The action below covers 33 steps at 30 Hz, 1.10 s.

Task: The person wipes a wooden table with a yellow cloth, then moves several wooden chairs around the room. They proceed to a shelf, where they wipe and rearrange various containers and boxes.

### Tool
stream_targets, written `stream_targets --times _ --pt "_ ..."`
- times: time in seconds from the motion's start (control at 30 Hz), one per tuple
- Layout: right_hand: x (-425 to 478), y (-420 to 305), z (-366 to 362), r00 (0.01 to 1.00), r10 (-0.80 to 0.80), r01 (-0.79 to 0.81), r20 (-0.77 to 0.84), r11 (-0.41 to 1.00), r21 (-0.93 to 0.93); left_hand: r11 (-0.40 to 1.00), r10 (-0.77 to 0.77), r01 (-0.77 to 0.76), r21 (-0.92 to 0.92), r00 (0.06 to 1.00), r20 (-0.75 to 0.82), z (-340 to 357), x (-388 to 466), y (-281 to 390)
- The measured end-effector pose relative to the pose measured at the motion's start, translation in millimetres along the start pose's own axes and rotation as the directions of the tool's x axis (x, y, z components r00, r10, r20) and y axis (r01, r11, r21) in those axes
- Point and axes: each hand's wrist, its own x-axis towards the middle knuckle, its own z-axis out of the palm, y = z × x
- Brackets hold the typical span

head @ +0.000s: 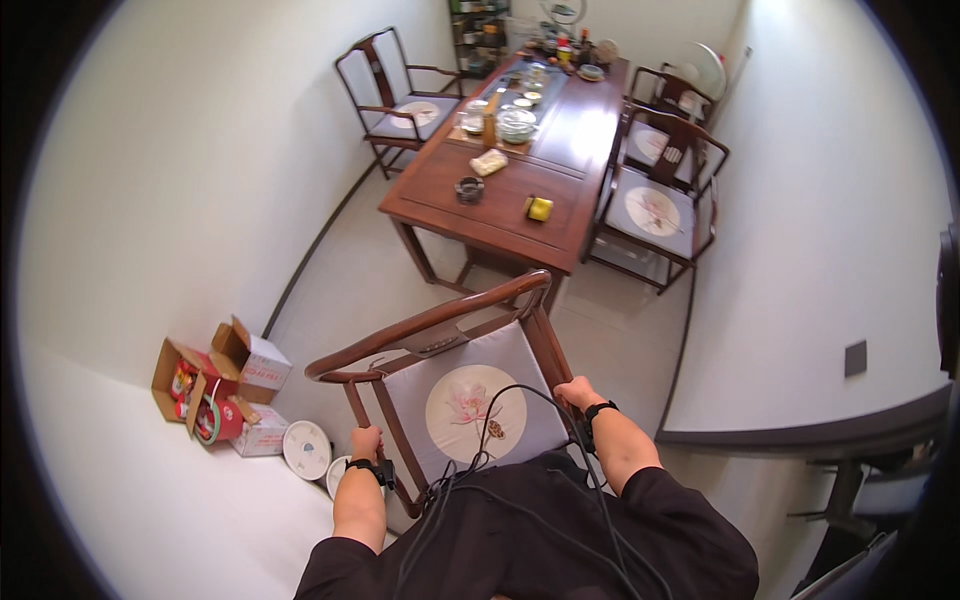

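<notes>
A dark wooden armchair (420, 330) stands right in front of me, its back toward the table. Its grey seat cushion (409, 397) bears a round lotus print. My left hand (367, 442) is closed around the chair's left armrest, and my right hand (577, 393) grips the right armrest. Each wrist wears a black strap, and black cables hang from my body across the cushion. Beyond the chair stands a long wooden table (487, 217). On its near end are a dark glass ashtray (469, 189), a pack of tissues (489, 162) and a small yellow object (538, 208).
Similar armchairs stand left (412, 116) and right (652, 210) of the table. Glass teaware (516, 124) sits on it. Open cardboard boxes (174, 375), a red bucket (223, 421) and round white lids (307, 450) are by the left wall. A wall edge (795, 442) juts in at right.
</notes>
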Motion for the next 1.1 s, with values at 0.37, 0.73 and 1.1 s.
stream_targets --times 0.37,0.73,1.1 --pt "-35 225 -174 0.976 0.216 -0.188 -0.031 0.903 0.385 0.937 0.17 -0.219 0.273 0.966 0.193 247 -69 6" --pt "-36 350 -341 0.935 0.32 -0.202 -0.151 0.833 0.515 0.709 0.288 -0.469 0.527 0.874 0.391 488 -167 68" --pt "35 350 -443 0.908 0.349 -0.144 -0.233 0.781 0.608 0.868 0.181 -0.367 0.335 0.861 0.475 647 -156 151"
